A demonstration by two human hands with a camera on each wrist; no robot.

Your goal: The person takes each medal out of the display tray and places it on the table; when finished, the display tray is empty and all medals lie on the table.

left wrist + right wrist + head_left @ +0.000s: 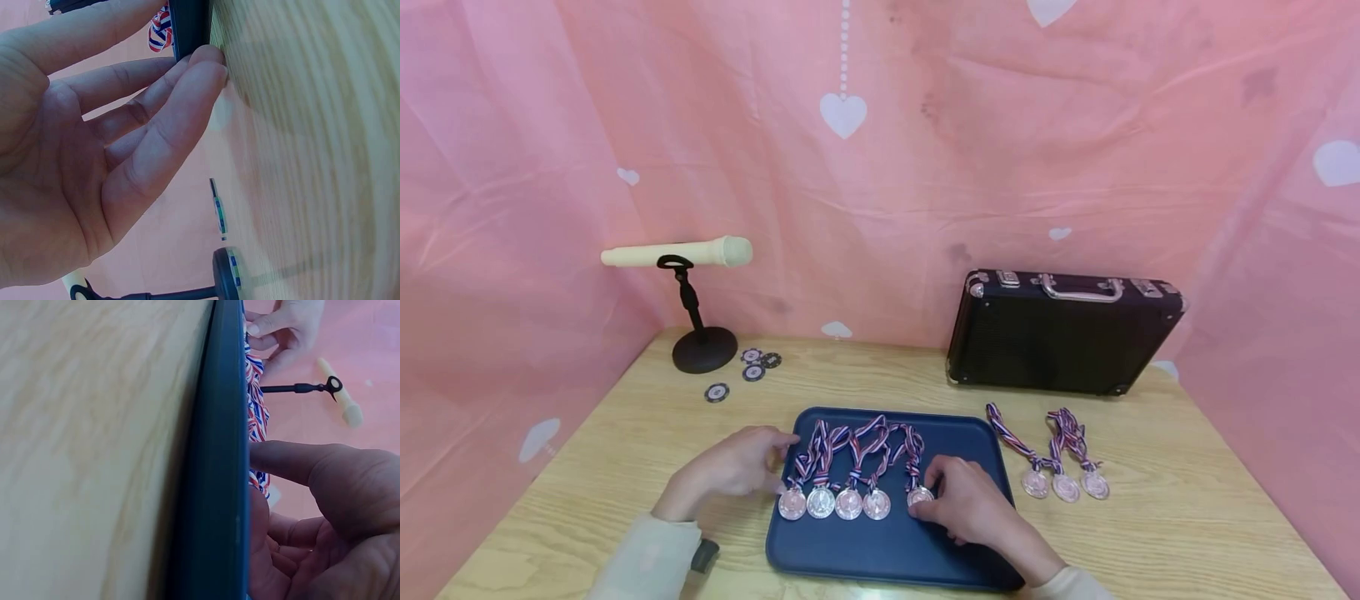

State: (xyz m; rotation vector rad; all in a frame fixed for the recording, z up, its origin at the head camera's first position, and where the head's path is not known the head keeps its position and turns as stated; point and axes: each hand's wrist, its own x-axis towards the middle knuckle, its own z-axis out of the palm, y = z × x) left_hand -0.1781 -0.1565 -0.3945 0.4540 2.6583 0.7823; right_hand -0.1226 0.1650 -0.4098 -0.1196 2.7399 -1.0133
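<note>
On the dark blue tray (842, 550), several round medals (848, 503) with red, white and blue striped ribbons lie in a row, ribbons pointing away. My right hand (973, 504) pinches the rightmost medal (920, 497) by its edges with thumb and index finger; in the right wrist view, the tray's side hides that medal. At the tray's left rim, my left hand (741, 462) rests with fairly straight fingers against the edge. In the left wrist view, its fingertips (206, 62) touch the tray's outer side (189, 28).
Three medals (1065, 487) lie on the wooden table right of the tray. Behind them stands a black briefcase (1060, 342). At the back left, a cream microphone (677, 252) sits on a black stand (704, 350), near several poker chips (753, 372). A pink cloth (887, 208) encloses the table.
</note>
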